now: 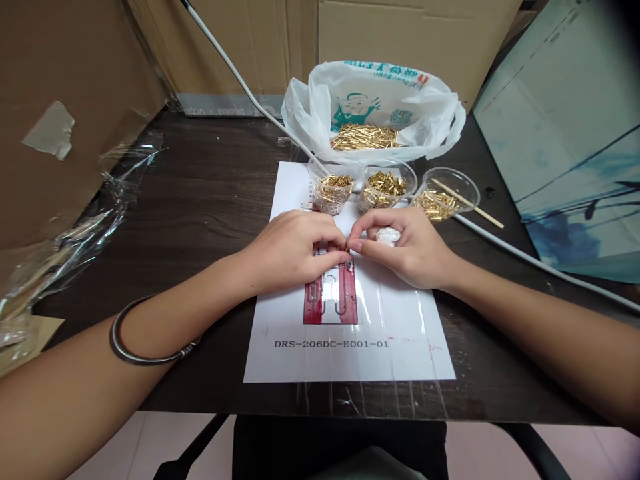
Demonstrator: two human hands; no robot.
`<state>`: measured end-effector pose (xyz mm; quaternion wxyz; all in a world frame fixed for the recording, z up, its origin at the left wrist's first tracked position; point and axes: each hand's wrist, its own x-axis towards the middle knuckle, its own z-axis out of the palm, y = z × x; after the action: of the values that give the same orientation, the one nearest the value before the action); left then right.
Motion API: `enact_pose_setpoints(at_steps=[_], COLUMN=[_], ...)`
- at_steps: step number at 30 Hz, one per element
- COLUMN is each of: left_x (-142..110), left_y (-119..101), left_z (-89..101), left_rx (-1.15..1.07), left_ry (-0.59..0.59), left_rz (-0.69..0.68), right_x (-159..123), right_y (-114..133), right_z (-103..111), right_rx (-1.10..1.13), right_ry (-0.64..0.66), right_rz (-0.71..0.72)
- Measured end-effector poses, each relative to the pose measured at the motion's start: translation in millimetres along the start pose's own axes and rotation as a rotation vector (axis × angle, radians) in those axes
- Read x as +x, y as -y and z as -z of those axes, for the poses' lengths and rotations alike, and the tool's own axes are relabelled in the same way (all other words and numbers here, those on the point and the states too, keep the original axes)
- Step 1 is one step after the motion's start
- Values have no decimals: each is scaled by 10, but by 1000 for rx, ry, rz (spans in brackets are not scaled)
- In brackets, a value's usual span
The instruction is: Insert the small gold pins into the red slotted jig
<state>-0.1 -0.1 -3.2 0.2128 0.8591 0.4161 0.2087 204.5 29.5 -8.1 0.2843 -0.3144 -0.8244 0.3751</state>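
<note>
My left hand and my right hand meet fingertip to fingertip above a printed sheet. Both are closed in a pinch, and a tiny brass-coloured piece shows where the tips come together. The fingers hide most of it. A crumpled white wad sits in the curled fingers of my right hand. Below the hands, a red-and-white printed picture lies under clear tape on the sheet. Just beyond them stand three clear plastic cups, the left, middle and right, holding small brass-coloured parts.
Behind the cups, a white plastic bag holds longer brass-coloured pins. A wooden stick leans out of the right cup. A white cable crosses the dark table. Cardboard and a painted panel enclose it.
</note>
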Motion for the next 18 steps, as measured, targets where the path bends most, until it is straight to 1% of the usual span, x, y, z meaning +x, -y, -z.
enact_pose_setpoints(at_steps=[6, 18], left_x=[3, -1], left_y=[-10, -5], left_z=[-7, -8], left_rx=[-8, -37], left_ry=[-1, -4], left_rz=[-2, 17], right_x=[-7, -18], right_y=[13, 19], right_z=[-11, -19], right_rx=[-29, -49], right_ry=[-20, -23], right_rz=[-16, 13])
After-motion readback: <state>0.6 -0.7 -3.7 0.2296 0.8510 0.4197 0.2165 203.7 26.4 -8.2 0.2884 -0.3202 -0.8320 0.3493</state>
